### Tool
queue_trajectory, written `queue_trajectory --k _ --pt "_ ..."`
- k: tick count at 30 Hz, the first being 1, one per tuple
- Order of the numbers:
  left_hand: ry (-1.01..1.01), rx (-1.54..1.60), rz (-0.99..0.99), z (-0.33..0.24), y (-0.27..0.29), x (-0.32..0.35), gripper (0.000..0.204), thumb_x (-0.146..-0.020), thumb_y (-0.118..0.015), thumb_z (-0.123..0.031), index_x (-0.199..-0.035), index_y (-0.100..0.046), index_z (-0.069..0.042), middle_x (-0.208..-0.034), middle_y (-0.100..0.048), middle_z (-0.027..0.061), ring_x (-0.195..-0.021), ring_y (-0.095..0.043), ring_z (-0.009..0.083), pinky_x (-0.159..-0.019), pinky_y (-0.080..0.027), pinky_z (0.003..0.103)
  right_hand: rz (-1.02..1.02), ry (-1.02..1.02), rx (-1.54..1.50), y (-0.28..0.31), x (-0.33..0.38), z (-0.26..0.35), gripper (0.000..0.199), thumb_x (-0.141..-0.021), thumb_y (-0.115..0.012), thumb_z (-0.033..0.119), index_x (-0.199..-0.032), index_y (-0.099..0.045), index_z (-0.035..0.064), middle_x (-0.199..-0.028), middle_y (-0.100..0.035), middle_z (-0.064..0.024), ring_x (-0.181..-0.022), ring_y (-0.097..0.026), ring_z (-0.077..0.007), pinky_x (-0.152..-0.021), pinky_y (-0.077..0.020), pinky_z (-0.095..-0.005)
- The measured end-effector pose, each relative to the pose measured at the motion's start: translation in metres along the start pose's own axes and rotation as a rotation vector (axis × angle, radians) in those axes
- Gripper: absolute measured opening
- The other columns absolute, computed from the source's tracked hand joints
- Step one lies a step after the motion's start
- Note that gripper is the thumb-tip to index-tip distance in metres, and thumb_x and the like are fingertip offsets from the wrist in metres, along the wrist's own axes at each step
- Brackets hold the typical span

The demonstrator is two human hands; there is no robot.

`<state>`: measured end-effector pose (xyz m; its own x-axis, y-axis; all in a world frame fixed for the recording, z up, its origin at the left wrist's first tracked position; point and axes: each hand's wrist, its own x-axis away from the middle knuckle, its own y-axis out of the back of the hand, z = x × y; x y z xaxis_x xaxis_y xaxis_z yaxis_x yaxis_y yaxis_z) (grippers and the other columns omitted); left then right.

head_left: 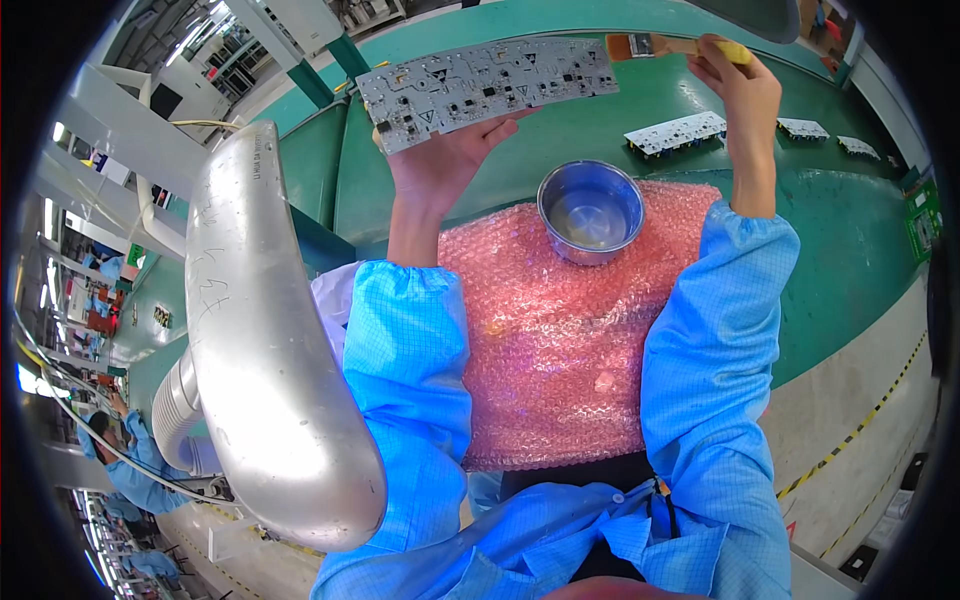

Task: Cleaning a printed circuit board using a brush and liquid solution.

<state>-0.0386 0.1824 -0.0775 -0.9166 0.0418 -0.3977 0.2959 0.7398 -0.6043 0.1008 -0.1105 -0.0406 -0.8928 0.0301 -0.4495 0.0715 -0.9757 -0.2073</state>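
Here the left hand (440,160) grips the circuit board (487,88); right hand (745,95) grasps the brush (660,45).

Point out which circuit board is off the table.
The long board held up by the left hand. The other three boards lie flat on the green table, right of the right hand with the brush.

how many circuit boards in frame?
4. One long white circuit board held up in the left hand; three smaller boards lying on the green table at upper right. More may be hidden past the rim.
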Motion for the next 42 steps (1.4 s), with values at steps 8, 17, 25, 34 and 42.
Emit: queue_trajectory --k 8,17,25,34,42 --pt "0.052 0.365 0.12 -0.001 0.01 0.002 0.088 -0.086 -0.044 -0.073 -0.15 -0.031 -0.014 -0.154 -0.028 0.0224 -0.132 -0.031 0.0593 -0.098 -0.045 0.051 0.099 -0.056 -0.113 -0.008 0.0 -0.009 0.028 -0.09 -0.069 0.009 -0.111 -0.065 -0.0083 -0.102 -0.067 -0.0134 -0.092 -0.069 -0.0212 -0.089 -0.0575 -0.0306" --pt "-0.011 0.244 -0.123 -0.002 0.001 0.0 0.092 -0.067 -0.078 -0.053 -0.142 -0.043 -0.012 -0.153 -0.021 0.0279 -0.138 -0.016 0.06 -0.105 -0.04 0.057 0.249 0.351 0.189 -0.015 0.01 0.0 0.021 -0.089 -0.069 0.008 -0.109 -0.072 0.0014 -0.103 -0.072 -0.0067 -0.097 -0.067 -0.0154 -0.088 -0.0529 -0.0249" --pt "-0.096 0.216 -0.198 -0.005 0.006 -0.002 0.087 -0.085 -0.055 -0.066 -0.144 -0.034 -0.005 -0.143 -0.032 0.0313 -0.129 -0.033 0.0603 -0.094 -0.049 0.051 0.552 0.249 0.364 -0.012 0.012 0.004 0.018 -0.088 -0.07 0.008 -0.106 -0.074 0.0055 -0.103 -0.074 -0.0027 -0.096 -0.065 -0.009 -0.088 -0.0508 -0.0235" --pt "-0.055 0.18 -0.166 -0.001 0.006 -0.002 0.087 -0.085 -0.052 -0.067 -0.142 -0.035 -0.003 -0.141 -0.032 0.0335 -0.126 -0.039 0.0586 -0.092 -0.051 0.049 0.531 0.281 0.452 -0.032 0.024 0.003 0.02 -0.088 -0.072 0.011 -0.108 -0.075 0.0082 -0.099 -0.074 -0.0013 -0.089 -0.064 -0.0075 -0.08 -0.0503 -0.0212" --pt "-0.005 0.172 -0.183 0.001 0.008 -0.003 0.083 -0.087 -0.05 -0.065 -0.14 -0.037 -0.003 -0.139 -0.034 0.0333 -0.126 -0.04 0.0579 -0.09 -0.051 0.047 0.405 0.358 0.383 -0.046 0.028 0.001 0.019 -0.088 -0.072 0.013 -0.107 -0.075 0.0098 -0.097 -0.074 -0.0006 -0.086 -0.064 -0.0065 -0.078 -0.0506 -0.0213"
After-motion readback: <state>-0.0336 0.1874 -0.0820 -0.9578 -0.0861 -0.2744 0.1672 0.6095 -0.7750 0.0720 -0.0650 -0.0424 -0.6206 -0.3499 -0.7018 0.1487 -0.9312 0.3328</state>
